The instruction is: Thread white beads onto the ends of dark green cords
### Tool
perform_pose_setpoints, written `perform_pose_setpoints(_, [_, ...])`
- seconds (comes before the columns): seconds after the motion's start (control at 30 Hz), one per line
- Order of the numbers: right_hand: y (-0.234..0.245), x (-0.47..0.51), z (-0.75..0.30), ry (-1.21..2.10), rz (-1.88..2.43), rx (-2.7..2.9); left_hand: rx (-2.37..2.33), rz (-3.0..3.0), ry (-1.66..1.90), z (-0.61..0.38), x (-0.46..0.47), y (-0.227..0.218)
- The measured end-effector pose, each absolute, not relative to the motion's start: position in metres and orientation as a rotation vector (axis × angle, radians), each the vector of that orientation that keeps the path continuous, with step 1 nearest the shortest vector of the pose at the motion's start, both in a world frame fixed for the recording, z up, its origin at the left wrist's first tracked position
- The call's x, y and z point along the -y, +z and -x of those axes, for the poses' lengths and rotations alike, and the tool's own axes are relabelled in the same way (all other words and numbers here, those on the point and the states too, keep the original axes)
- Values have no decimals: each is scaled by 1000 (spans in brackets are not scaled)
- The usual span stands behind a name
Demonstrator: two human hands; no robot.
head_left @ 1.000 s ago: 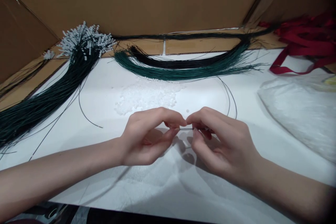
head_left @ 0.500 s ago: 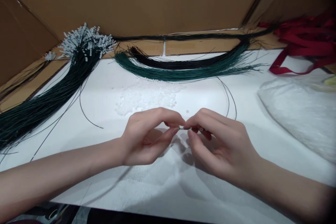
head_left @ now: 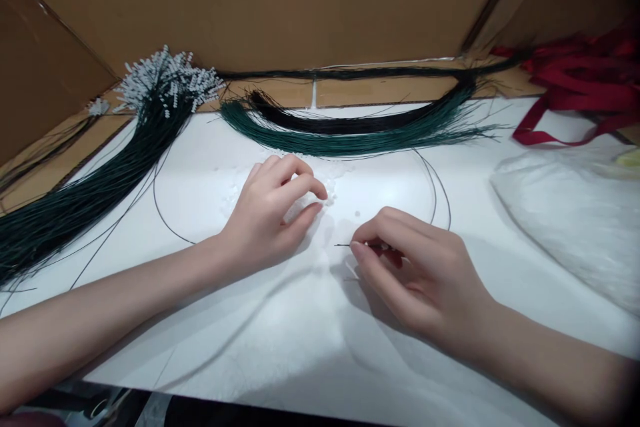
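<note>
My right hand [head_left: 420, 267] pinches a thin dark wire [head_left: 343, 245] between thumb and forefinger. A short end of the wire pokes out leftward past the fingertips; small white beads seem to sit on it behind the fingers, partly hidden. My left hand [head_left: 280, 203] is over the pile of small white beads [head_left: 330, 188], its fingers bent and the thumb and forefinger tips slightly apart, with nothing visible between them. The hand covers much of the pile.
At the left lies a thick bundle of dark green wires [head_left: 100, 187] tipped with white beads [head_left: 167, 83]. Bare green wires [head_left: 340, 141] curve across the back of the white table surface [head_left: 280, 353]. Red ribbon [head_left: 575, 90] and a clear plastic bag [head_left: 575, 213] are at the right.
My left hand has let go of the wire end and moved up and left to the beads. My right hand stays in place, still pinching the wire.
</note>
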State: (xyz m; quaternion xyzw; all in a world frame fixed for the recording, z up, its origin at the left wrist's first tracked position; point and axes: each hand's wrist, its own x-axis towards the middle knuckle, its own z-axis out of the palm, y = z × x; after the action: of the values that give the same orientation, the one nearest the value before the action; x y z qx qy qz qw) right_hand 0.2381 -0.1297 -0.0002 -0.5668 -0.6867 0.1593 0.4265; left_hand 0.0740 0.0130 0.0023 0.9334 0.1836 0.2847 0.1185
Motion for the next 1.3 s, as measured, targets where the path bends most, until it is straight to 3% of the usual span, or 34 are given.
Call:
perform_pose_setpoints(1.1, [-4,128,-238,330,1408,1731,-535,-2844,568,-77,-11,1])
perform_pose_setpoints(1.3, [-3,128,-239,313,1381,1731,-228,-2539,913,-72,-6,7])
